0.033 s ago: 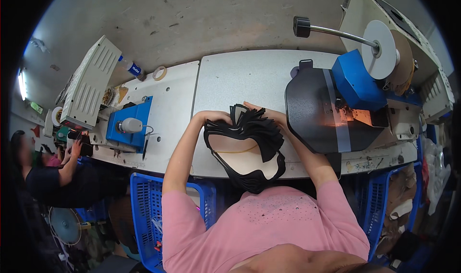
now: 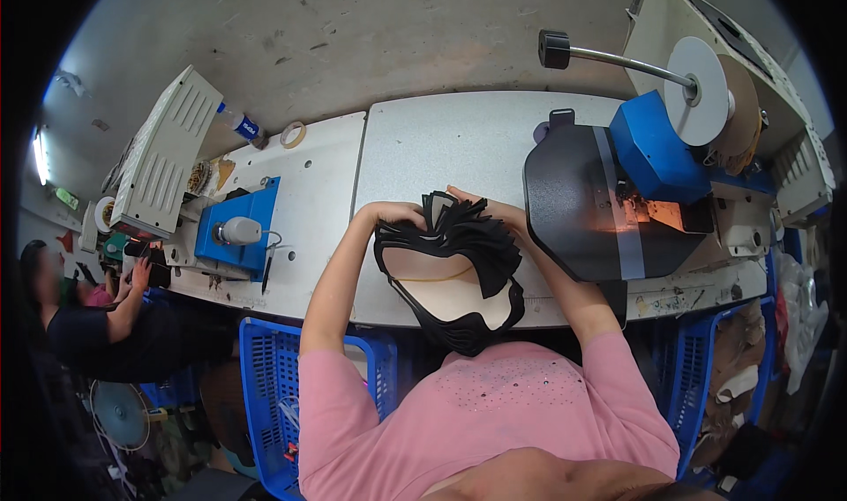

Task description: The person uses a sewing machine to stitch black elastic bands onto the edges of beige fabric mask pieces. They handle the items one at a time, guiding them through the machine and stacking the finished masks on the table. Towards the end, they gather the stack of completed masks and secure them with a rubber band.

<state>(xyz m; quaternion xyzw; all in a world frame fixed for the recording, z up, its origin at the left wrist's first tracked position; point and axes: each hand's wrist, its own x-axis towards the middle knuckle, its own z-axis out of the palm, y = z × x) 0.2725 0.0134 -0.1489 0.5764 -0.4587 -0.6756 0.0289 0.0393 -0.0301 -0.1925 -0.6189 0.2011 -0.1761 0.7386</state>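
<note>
A thick bundle of black fabric pieces with cream inner faces (image 2: 441,291), which look like shoe uppers, stands over the table's near edge, close to my body. The black layers fan out along its far side, and a thin yellowish line crosses the cream face. My left hand (image 2: 399,213) grips the bundle's far left corner, with its fingertips hidden among the layers. Behind the far right side, my right hand (image 2: 496,208) holds the same bundle. Most of its fingers are covered by the black layers.
On the right stands a machine with a black plate (image 2: 573,205), blue head (image 2: 657,144) and white reel (image 2: 697,91). A blue machine (image 2: 238,228) and tape roll (image 2: 293,134) are at left. A blue crate (image 2: 251,369) sits below; another person (image 2: 97,325) works far left.
</note>
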